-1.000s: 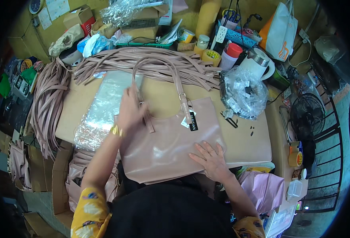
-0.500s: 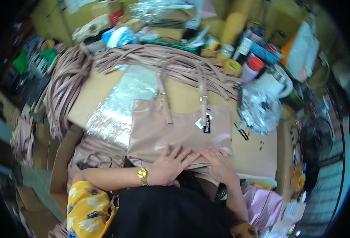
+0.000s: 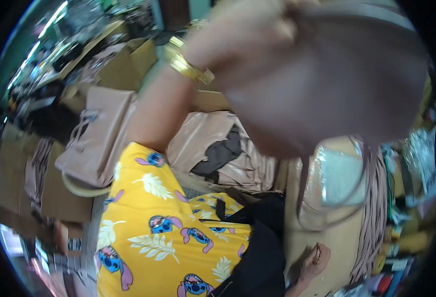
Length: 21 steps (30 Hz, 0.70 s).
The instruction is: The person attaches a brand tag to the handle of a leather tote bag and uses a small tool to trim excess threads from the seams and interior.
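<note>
My left hand [image 3: 247,39], with a gold watch on its wrist, is raised close to the camera and blurred. Its fingers are closed on the edge of a dusty-pink handbag [image 3: 336,89]. The bag hangs with its two thin handles [image 3: 321,227] looping downward over the table. My right hand [image 3: 317,261] rests at the lower right above the tan tabletop [image 3: 297,242], fingers curled in and nothing visible in them.
Other pink handbags [image 3: 99,133] are stacked on a round-rimmed support at the left. A carton beside me holds pink material [image 3: 198,136] and a dark cloth [image 3: 220,154]. Clear plastic sleeves [image 3: 344,173] and a bundle of pink straps [image 3: 368,213] lie on the table.
The view has swung left. The handbag, earlier flat under both hands, is now lifted in my left hand with its handles downward. My right hand has left it and curled up.
</note>
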### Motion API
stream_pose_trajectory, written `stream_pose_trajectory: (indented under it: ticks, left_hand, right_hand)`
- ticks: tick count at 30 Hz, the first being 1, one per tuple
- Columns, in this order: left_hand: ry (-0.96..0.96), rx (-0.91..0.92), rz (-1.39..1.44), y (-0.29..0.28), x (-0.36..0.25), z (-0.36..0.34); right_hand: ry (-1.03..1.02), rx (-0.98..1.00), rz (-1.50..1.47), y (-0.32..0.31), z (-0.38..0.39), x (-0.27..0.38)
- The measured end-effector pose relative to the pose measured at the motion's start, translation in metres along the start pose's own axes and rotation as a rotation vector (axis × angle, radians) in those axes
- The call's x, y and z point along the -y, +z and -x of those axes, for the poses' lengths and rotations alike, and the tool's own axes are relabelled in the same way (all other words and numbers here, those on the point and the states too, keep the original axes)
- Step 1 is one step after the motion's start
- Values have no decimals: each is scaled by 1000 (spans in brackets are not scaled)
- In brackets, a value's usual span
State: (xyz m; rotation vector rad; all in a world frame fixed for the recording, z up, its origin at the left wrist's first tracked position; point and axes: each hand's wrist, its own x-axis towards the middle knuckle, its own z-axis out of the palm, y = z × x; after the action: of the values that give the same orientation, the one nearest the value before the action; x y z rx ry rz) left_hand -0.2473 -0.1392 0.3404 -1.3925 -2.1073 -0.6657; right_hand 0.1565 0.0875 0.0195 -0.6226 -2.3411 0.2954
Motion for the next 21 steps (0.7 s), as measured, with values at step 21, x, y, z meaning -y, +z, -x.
stream_pose_trajectory:
  ticks: [21]
  left_hand:
    - [-944, -39, -1156, -60, 168, 370]
  right_hand:
    - [294, 150, -329, 36, 14, -25]
